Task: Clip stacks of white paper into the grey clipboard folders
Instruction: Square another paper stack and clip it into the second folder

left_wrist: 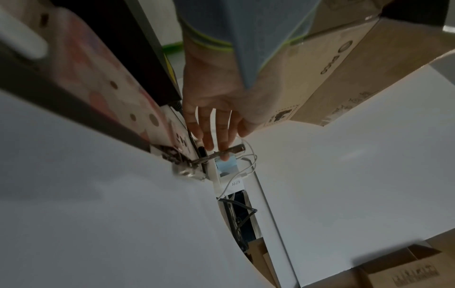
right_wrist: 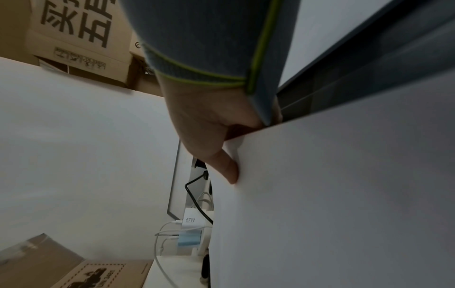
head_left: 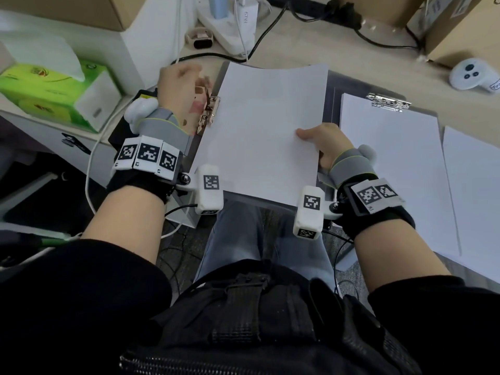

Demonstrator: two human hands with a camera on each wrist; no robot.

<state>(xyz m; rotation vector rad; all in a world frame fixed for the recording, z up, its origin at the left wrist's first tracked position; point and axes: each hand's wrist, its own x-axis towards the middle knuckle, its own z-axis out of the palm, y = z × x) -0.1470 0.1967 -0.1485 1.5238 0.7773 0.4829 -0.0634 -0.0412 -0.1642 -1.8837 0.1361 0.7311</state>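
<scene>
A stack of white paper (head_left: 265,125) lies tilted over a grey clipboard folder (head_left: 330,85) at the desk's front edge. My right hand (head_left: 327,144) pinches the stack's right edge, thumb on top and fingers underneath, which also shows in the right wrist view (right_wrist: 209,126). My left hand (head_left: 178,79) is at the folder's left side by the metal clip (head_left: 208,115). In the left wrist view its straight fingers (left_wrist: 216,132) press the clip's raised lever (left_wrist: 229,151), and the paper's edge (left_wrist: 98,214) sits at the clip's base (left_wrist: 182,163).
A second grey clipboard at the right holds paper (head_left: 392,163) under a silver clip (head_left: 387,102). More loose paper (head_left: 473,185) lies far right. A green tissue box (head_left: 54,90), a power strip (head_left: 235,23) with cables, cardboard boxes (head_left: 446,28) and a white controller (head_left: 470,74) ring the desk.
</scene>
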